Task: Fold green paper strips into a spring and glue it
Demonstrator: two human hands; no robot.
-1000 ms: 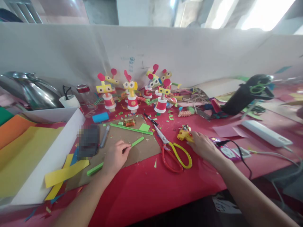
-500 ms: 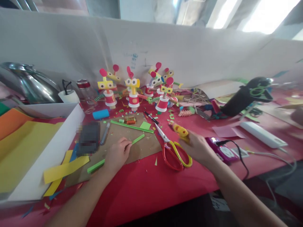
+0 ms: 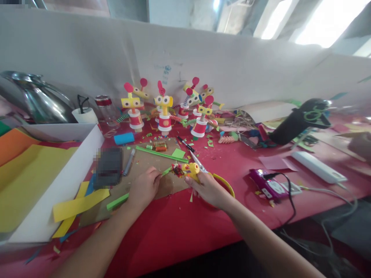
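My left hand (image 3: 146, 184) pinches a narrow green paper strip (image 3: 165, 172) over a brown cardboard sheet (image 3: 174, 185). From the right, my right hand (image 3: 207, 187) grips a small yellow glue gun (image 3: 189, 168), its tip crusted with dark red and coloured bits. That tip is at the strip's far end; whether they touch I cannot tell. Partly under my right hand lie scissors with a yellow handle loop (image 3: 224, 183). Beyond the hands are a long green strip (image 3: 159, 154), a green paper square (image 3: 178, 153) and folded striped paper springs (image 3: 160, 146).
Several paper-cup figures (image 3: 164, 121) stand along the back. A white box (image 3: 84, 154) of coloured paper and a dark pixelated object (image 3: 108, 168) are at left. At right are a purple device (image 3: 266, 185) with a cable, a white power strip (image 3: 319, 166) and a black holder (image 3: 295, 121).
My right hand has moved left with the glue gun, from beside the scissors to the green strip's end, now covering part of the scissors. My left hand has stayed nearly still.
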